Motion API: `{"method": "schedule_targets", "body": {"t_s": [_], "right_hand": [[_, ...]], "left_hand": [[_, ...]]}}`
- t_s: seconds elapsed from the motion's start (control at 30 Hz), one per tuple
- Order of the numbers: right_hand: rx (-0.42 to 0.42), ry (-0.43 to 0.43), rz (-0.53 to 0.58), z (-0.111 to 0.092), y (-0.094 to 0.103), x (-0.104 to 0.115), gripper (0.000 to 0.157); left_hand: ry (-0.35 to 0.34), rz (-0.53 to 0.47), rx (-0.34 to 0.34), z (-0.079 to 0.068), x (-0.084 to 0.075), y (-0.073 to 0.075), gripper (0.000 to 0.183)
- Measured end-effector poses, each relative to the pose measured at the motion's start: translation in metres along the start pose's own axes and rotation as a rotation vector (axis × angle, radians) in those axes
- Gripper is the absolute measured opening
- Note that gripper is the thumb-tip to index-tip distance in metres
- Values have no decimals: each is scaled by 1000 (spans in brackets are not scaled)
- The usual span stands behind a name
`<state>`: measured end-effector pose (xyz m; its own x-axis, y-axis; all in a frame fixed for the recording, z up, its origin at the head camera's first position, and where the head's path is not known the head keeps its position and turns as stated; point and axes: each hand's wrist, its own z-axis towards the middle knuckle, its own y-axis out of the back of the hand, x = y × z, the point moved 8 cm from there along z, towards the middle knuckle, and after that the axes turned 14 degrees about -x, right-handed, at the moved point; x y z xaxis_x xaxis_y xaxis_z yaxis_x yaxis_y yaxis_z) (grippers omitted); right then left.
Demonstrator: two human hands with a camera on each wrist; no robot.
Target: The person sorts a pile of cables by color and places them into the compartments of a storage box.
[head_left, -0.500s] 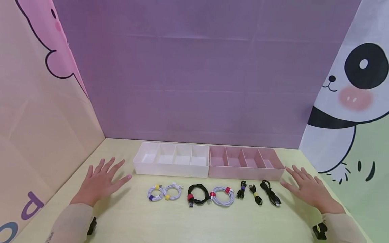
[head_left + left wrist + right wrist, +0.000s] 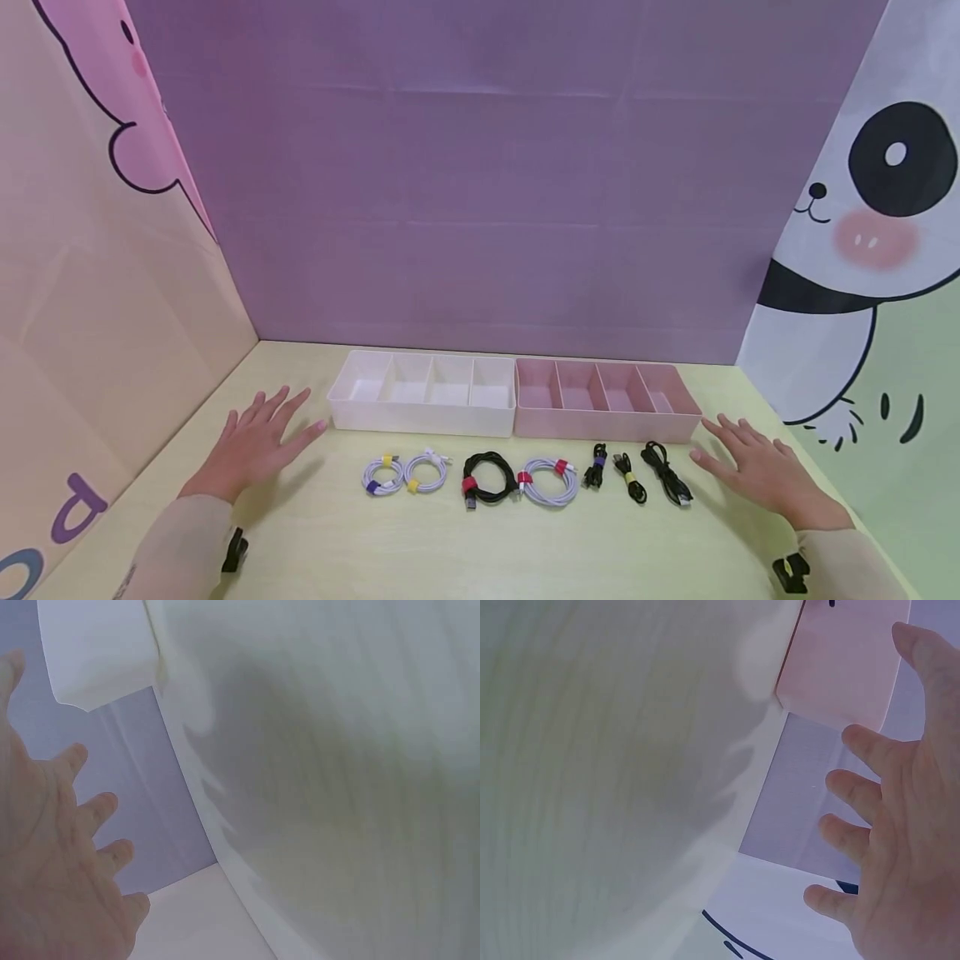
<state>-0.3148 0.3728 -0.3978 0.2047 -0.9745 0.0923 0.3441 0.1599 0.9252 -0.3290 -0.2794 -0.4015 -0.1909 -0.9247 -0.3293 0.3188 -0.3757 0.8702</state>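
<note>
My left hand (image 2: 255,442) hovers over the table's left side, fingers spread and holding nothing, with the white divided box (image 2: 422,419) nearest to it. My right hand (image 2: 768,471), likewise spread and bare, is just right of the pink divided box (image 2: 607,423) and a long black cable bundle (image 2: 666,475). Coiled cables lie in a row before the boxes: two small white coils (image 2: 383,477), a black coil (image 2: 491,479) with a red tie, a larger white coil (image 2: 549,483) with red ties, and short black bundles (image 2: 595,467) with purple and yellow ties.
Both boxes stand end to end at the back of the pale wooden table (image 2: 480,558). Behind them rises a purple backdrop (image 2: 480,183). Printed side panels (image 2: 127,292) border the table left and right. A dark wrist strap piece (image 2: 235,550) shows by the left sleeve.
My left hand has shifted very slightly right and tilted a little. The right hand is almost still; boxes and cables stay where they were.
</note>
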Motion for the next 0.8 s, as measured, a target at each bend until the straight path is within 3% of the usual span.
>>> {"method": "schedule_targets", "body": {"t_s": [0.4,0.8], "right_hand": [[8,29,-2,-2,2,8,67],[15,38,21,-5,1,16,63]], "left_hand": [[3,-60,11,8,-6,-3,78],[86,-252,76,17,-8,-15,79]]}}
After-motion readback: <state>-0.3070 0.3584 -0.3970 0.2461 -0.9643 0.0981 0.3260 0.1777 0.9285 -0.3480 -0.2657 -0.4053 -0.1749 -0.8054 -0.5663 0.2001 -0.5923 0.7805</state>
